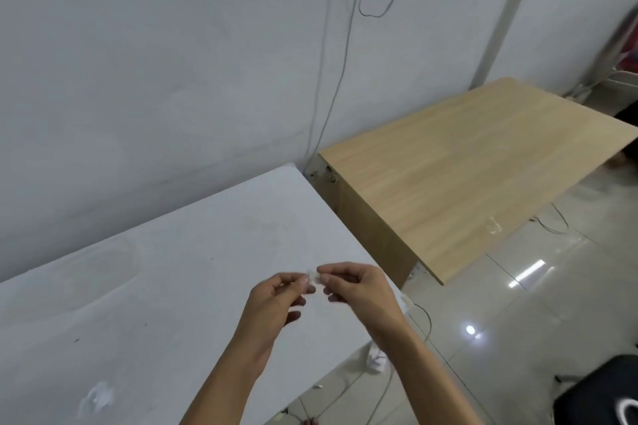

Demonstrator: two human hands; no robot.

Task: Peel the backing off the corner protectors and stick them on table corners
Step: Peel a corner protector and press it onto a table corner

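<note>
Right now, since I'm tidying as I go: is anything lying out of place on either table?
Yes. A crumpled clear scrap lies on the white table, lower left, and a small clear piece sits on the wooden table near its right edge. Both look like litter; too blurred to identify.

Both forearms reach forward, left hand (pixel 276 302) facing right hand (pixel 360 290), fingers (pixel 332 270) pinching a corner protector (pixel 312 279) between them

Small clear corner protector (pixel 313 279), pinched between fingers (pixel 303 283)
</note>
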